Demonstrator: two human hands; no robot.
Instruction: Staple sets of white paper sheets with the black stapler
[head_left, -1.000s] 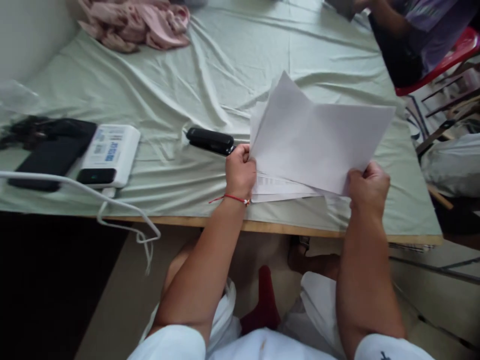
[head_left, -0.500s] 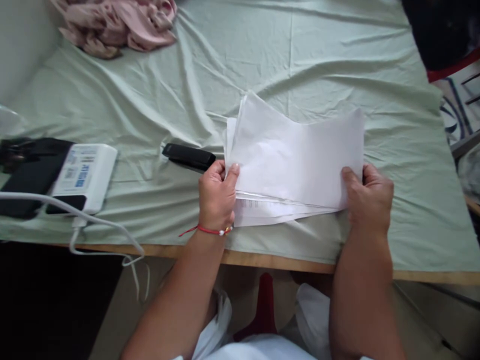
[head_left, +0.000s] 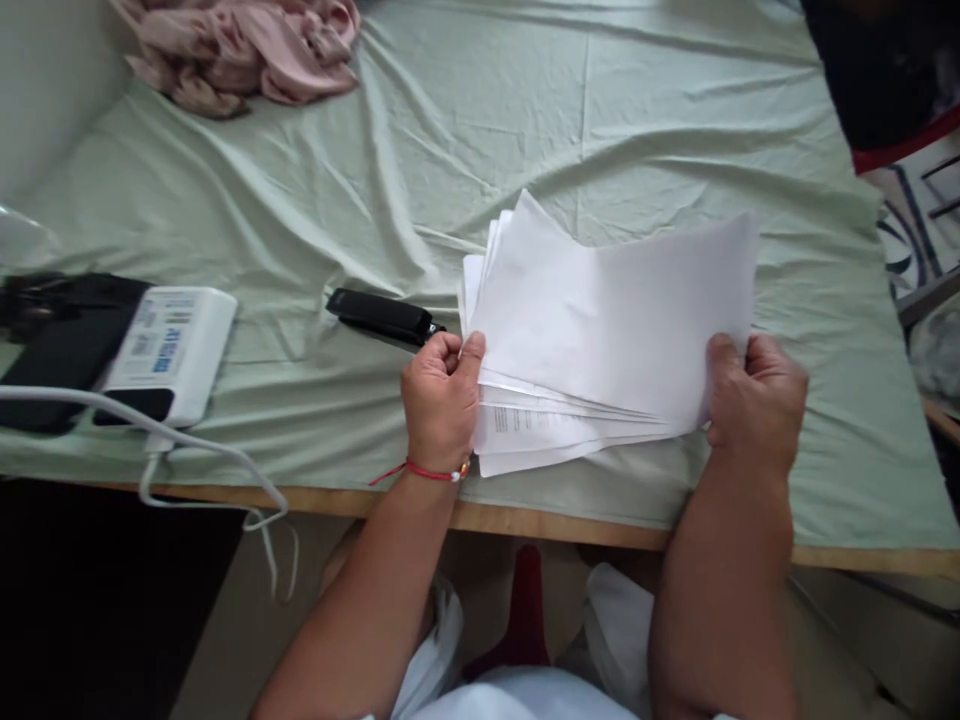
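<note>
Sheaf of papers (head_left: 600, 340) gripped near table's front edge: left hand (head_left: 441, 405) and right hand (head_left: 754, 400) closed on opposite ends. Sheets fanned, unaligned; stapler (head_left: 382, 316) untouched just left.

I can't read the print on the lower sheets (head_left: 525, 425); the top sheet covers most of them. The black device (head_left: 52, 350) runs off the left edge.
</note>
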